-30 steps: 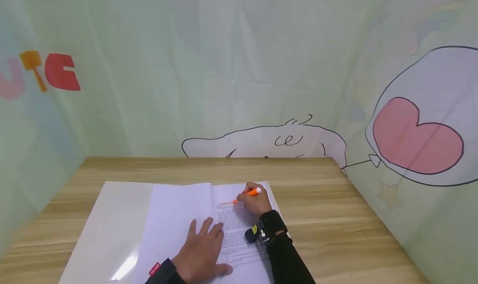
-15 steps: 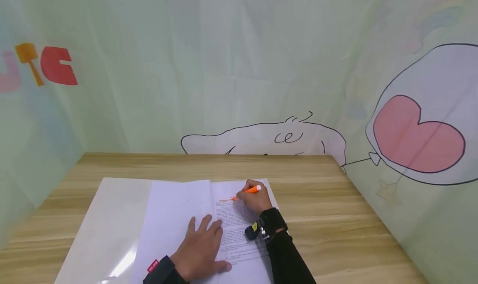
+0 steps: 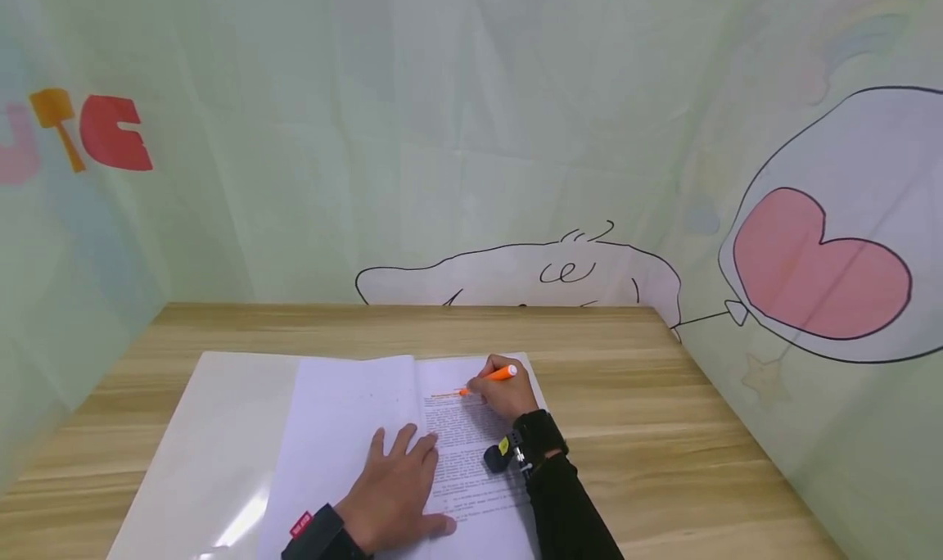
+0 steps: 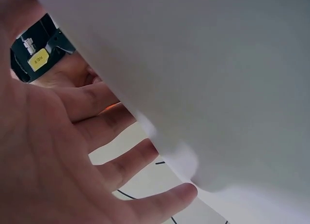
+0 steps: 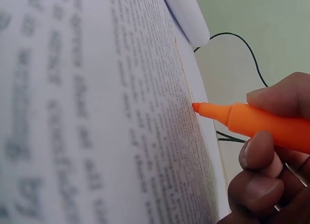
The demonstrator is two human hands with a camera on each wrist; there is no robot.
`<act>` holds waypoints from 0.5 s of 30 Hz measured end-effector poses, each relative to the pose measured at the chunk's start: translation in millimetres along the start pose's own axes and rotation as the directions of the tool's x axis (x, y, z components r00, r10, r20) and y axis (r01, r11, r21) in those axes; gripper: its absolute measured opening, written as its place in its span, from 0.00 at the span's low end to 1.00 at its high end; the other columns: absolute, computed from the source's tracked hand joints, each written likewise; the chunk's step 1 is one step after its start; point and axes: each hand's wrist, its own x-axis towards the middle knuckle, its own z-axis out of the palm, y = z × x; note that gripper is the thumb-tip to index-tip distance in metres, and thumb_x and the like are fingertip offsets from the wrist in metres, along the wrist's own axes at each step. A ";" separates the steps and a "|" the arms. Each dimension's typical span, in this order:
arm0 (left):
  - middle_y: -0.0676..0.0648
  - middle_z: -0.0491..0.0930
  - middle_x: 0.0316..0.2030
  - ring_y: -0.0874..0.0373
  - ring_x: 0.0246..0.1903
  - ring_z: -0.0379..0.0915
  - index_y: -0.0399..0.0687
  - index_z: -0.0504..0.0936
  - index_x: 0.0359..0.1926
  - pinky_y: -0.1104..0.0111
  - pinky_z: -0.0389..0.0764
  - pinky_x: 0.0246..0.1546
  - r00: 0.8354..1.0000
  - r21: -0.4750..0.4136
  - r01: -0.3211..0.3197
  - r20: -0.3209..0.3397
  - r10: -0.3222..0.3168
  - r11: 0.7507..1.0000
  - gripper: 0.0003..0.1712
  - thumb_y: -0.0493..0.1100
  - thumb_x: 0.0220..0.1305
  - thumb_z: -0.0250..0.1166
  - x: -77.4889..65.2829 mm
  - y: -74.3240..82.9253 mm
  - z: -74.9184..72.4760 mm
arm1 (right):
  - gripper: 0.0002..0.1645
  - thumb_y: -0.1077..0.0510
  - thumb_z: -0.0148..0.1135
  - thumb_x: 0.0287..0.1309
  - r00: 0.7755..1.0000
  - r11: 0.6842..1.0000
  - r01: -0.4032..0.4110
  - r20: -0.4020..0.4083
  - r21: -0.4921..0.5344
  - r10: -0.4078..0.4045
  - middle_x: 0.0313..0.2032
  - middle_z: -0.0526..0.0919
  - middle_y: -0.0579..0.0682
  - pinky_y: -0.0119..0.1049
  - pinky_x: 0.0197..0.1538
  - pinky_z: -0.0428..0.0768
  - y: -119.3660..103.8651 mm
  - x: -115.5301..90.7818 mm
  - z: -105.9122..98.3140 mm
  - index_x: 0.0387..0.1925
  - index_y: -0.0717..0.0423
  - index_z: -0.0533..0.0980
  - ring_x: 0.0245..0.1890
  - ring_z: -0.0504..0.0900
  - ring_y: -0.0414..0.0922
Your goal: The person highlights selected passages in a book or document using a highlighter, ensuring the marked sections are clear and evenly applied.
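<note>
An open book (image 3: 354, 396) with a glossy white cover lies on the table, its right page (image 3: 471, 470) printed with lines of text. My right hand (image 3: 504, 390) pinches an orange highlighter (image 5: 266, 124) between thumb and fingers, tip against the page near the top. An orange mark (image 5: 183, 69) runs along a line of print there. My left hand (image 3: 398, 490) rests with spread fingers across the book's inner fold and the lower pages. In the left wrist view, its fingers (image 4: 126, 166) lie against a page edge, and the page hides much of the scene.
The wood-grain table (image 3: 626, 429) extends around the book on the left, right and back. A pale green fabric backdrop (image 3: 442, 134) with cartoon drawings stands behind it. A black wrist strap with a small camera (image 3: 497, 459) hangs over the right page.
The view tilted slightly, shifting the whole scene up a little. The highlighter stays on nearly the same spot of the page, and the left hand keeps its place.
</note>
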 end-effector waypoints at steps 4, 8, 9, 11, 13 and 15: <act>0.39 0.72 0.65 0.36 0.67 0.60 0.35 0.75 0.63 0.28 0.59 0.62 1.000 0.002 0.001 -0.005 -0.001 1.000 0.55 0.72 0.46 0.71 0.4 0.0 0.2 | 0.15 0.67 0.72 0.46 1.000 1.000 0.004 0.001 0.004 -0.004 0.11 0.74 0.42 0.29 0.17 0.63 -0.5 0.6 -0.8 0.15 0.57 0.74 0.13 0.70 0.39; 0.38 0.72 0.65 0.36 0.67 0.59 0.35 0.75 0.63 0.27 0.60 0.60 1.000 -0.009 0.009 -0.006 -0.009 1.000 0.55 0.72 0.45 0.71 1.3 -0.3 -0.3 | 0.16 0.66 0.72 0.46 1.000 1.000 0.001 -0.006 0.002 -0.001 0.11 0.73 0.42 0.29 0.16 0.62 -1.5 1.3 -1.4 0.15 0.56 0.73 0.13 0.69 0.39; 0.39 0.72 0.65 0.36 0.67 0.59 0.35 0.75 0.63 0.26 0.60 0.59 1.000 -0.016 0.015 -0.005 -0.015 1.000 0.55 0.72 0.45 0.71 1.4 -0.4 -0.5 | 0.16 0.66 0.72 0.47 1.000 1.000 -0.001 -0.007 -0.001 0.001 0.11 0.73 0.43 0.29 0.16 0.61 -1.7 1.3 -1.6 0.15 0.55 0.73 0.13 0.69 0.39; 0.40 0.72 0.66 0.36 0.68 0.59 0.36 0.74 0.63 0.26 0.61 0.59 1.000 -0.029 0.027 0.004 -0.027 0.999 0.55 0.72 0.45 0.72 1.5 -0.6 -0.5 | 0.16 0.66 0.71 0.47 1.000 1.000 -0.008 -0.007 -0.004 0.008 0.12 0.72 0.43 0.29 0.16 0.61 -1.9 1.0 -1.9 0.15 0.55 0.73 0.13 0.69 0.39; 0.41 0.71 0.66 0.36 0.68 0.58 0.38 0.74 0.64 0.25 0.60 0.59 0.999 -0.041 0.037 0.013 -0.036 0.998 0.56 0.73 0.44 0.72 1.4 -0.8 -0.2 | 0.16 0.66 0.71 0.47 1.000 1.000 -0.014 -0.006 -0.005 0.014 0.12 0.72 0.43 0.29 0.16 0.62 -1.9 0.5 -2.2 0.15 0.54 0.72 0.13 0.69 0.39; 0.41 0.71 0.66 0.36 0.68 0.58 0.38 0.74 0.64 0.26 0.59 0.60 0.999 -0.046 0.040 0.019 -0.039 0.998 0.56 0.73 0.44 0.72 1.4 -1.0 0.4 | 0.17 0.67 0.71 0.47 1.000 1.000 -0.014 -0.007 -0.011 0.014 0.12 0.72 0.43 0.29 0.16 0.62 -1.6 -0.1 -2.3 0.14 0.54 0.72 0.13 0.69 0.39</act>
